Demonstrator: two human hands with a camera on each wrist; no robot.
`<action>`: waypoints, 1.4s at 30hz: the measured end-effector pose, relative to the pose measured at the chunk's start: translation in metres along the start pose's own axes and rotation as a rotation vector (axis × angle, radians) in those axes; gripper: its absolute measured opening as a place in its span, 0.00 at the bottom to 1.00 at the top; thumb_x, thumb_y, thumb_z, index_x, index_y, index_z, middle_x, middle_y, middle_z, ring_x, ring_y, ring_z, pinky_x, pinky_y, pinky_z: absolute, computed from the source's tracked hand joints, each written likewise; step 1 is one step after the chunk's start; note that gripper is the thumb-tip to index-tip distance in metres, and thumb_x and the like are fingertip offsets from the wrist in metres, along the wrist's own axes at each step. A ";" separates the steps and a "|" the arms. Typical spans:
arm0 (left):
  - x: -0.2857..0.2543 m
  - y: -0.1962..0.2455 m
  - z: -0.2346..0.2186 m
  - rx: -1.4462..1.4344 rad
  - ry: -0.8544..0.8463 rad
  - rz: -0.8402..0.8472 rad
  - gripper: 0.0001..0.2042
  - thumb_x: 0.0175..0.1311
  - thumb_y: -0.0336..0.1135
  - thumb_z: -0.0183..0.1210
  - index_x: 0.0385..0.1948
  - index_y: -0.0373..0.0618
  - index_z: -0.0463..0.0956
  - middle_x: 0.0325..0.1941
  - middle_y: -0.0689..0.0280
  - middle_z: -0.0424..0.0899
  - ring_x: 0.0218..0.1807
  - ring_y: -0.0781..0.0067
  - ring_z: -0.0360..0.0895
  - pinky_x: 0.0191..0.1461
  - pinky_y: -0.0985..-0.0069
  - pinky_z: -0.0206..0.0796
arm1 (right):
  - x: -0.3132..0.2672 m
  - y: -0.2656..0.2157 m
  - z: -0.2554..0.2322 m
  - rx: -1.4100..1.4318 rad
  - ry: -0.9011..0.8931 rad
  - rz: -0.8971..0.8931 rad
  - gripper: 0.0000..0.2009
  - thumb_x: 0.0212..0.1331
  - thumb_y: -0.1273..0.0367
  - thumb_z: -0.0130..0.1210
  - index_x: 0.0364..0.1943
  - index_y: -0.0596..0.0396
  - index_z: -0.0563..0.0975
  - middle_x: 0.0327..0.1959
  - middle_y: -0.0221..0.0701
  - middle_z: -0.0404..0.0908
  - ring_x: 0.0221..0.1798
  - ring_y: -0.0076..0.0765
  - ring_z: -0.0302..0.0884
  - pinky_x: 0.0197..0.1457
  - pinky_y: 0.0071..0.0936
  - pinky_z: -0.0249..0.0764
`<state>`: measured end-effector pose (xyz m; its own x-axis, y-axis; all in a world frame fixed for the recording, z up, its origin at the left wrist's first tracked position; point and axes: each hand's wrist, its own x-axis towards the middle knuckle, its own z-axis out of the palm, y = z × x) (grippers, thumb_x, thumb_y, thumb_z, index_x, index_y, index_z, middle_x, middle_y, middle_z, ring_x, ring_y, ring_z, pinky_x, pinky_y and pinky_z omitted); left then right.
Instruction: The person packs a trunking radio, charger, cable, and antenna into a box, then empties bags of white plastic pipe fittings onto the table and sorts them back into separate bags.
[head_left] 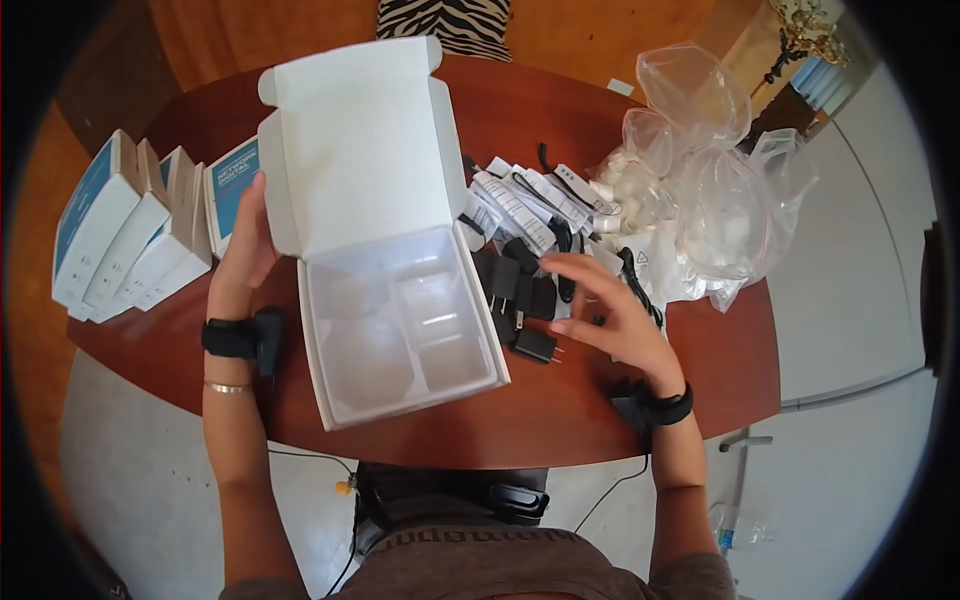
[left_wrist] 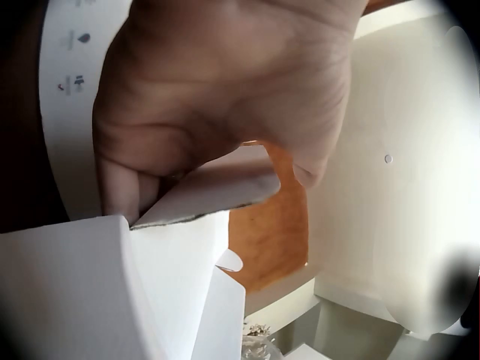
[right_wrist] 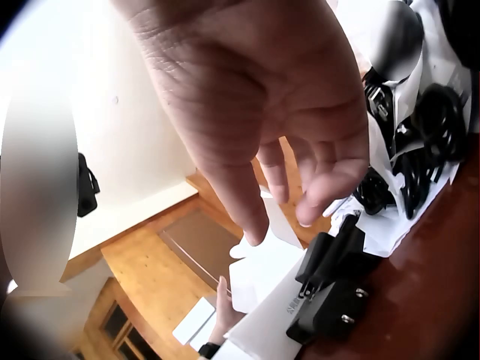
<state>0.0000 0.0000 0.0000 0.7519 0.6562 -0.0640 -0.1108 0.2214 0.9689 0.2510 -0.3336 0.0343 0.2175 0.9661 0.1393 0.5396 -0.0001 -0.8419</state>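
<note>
A white cardboard box with its lid raised tilts over the near edge of the table. A white moulded tray with bare compartments lines it. My left hand holds the box by the side of its lid; in the left wrist view its fingers curl at a white flap. To the right of the box, my right hand hovers with fingers apart and nothing between them. Black plug adapters lie in a pile just left of its fingertips, also seen below the hand in the right wrist view.
Several blue-and-white boxes lean together at the table's left. Behind the adapters lie folded paper sheets and black cables. Clear plastic bags with white pieces fill the right side. A grey cabinet stands beyond.
</note>
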 end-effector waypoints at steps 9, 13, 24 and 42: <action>0.004 -0.021 0.015 -0.404 0.031 0.116 0.33 0.65 0.63 0.44 0.61 0.45 0.64 0.60 0.64 0.71 0.59 0.68 0.70 0.60 0.71 0.65 | 0.055 -0.013 0.038 -0.844 -0.165 -0.306 0.26 0.46 0.78 0.55 0.55 0.50 0.72 0.42 0.29 0.76 0.43 0.39 0.75 0.46 0.32 0.75; 0.003 -0.020 0.020 -0.479 0.069 0.108 0.31 0.64 0.62 0.46 0.59 0.47 0.66 0.57 0.67 0.73 0.56 0.69 0.71 0.59 0.72 0.64 | 0.055 -0.021 0.050 -0.958 -0.093 -0.265 0.26 0.45 0.78 0.56 0.55 0.49 0.72 0.36 0.30 0.74 0.41 0.38 0.74 0.43 0.31 0.75; 0.000 -0.022 0.027 -0.421 0.241 0.156 0.30 0.67 0.58 0.45 0.62 0.45 0.62 0.61 0.66 0.69 0.61 0.69 0.66 0.63 0.71 0.57 | 0.038 -0.060 0.054 -0.505 0.094 -0.196 0.19 0.52 0.74 0.57 0.50 0.59 0.69 0.37 0.41 0.67 0.36 0.47 0.75 0.34 0.33 0.75; 0.004 -0.022 0.012 -0.375 0.228 0.133 0.30 0.65 0.57 0.47 0.61 0.45 0.63 0.59 0.65 0.71 0.59 0.70 0.68 0.61 0.71 0.60 | 0.033 -0.033 -0.020 -0.590 0.261 0.038 0.08 0.48 0.74 0.61 0.33 0.60 0.78 0.25 0.40 0.80 0.27 0.40 0.80 0.33 0.31 0.74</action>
<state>0.0128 -0.0108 -0.0185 0.5575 0.8294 -0.0366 -0.4558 0.3426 0.8215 0.2565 -0.3069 0.0771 0.3962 0.8678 0.3000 0.8679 -0.2473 -0.4308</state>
